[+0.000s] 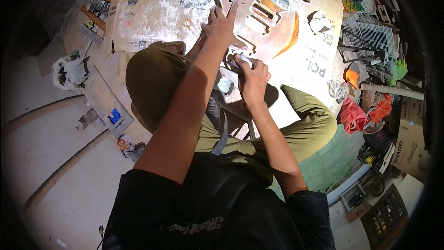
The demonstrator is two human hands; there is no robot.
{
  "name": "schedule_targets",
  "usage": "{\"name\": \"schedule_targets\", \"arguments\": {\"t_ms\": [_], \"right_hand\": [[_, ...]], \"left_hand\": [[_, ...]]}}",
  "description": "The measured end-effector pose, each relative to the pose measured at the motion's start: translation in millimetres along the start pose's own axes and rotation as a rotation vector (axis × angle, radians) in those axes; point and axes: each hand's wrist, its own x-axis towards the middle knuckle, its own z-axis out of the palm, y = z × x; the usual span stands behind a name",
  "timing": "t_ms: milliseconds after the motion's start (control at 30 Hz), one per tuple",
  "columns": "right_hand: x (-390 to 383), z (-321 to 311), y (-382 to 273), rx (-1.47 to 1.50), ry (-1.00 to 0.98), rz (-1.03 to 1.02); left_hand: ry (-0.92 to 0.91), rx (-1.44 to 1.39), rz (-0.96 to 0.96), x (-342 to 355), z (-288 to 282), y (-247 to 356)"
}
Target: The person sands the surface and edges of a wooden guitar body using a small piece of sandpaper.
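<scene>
A wooden electric guitar body (pixel 280 34) lies on cardboard in front of my crossed legs. It has cut-out cavities, small holes and a reddish-brown edge on its right side. My left hand (pixel 221 28) rests on its left part with the fingers spread, holding nothing. At the near end of the body, my right hand (pixel 254 78) is closed on a small pale folded piece (pixel 247 59), pressed against the curved edge. Whether that piece is sandpaper I cannot tell. Close to my lap lies a whitish scrap (pixel 224 85).
The flattened cardboard sheet (pixel 157 14) is dusted with white powder. Crumpled dark-and-white scraps (pixel 320 23) lie right of the guitar body. A wire rack (pixel 367 39), a red bag (pixel 354 115) and cardboard boxes (pixel 410 141) crowd the right side. A white plastic bag (pixel 69 73) sits at left.
</scene>
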Motion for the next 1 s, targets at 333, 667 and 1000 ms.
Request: {"name": "schedule_targets", "arguments": {"t_ms": [333, 667, 1000], "right_hand": [[-4.0, 0.4, 7.2, 0.027, 0.065, -0.064], [-43.9, -1.1, 22.9, -0.003, 0.046, -0.038], [-75.3, -10.5, 34.2, 0.007, -0.009, -0.013]], "left_hand": [[-0.017, 0.013, -0.004, -1.7, -4.8, 4.6], [0.006, -0.027, 0.006, -4.8, -7.2, -0.3], [0.043, -0.027, 0.017, -4.3, -6.0, -5.1]]}}
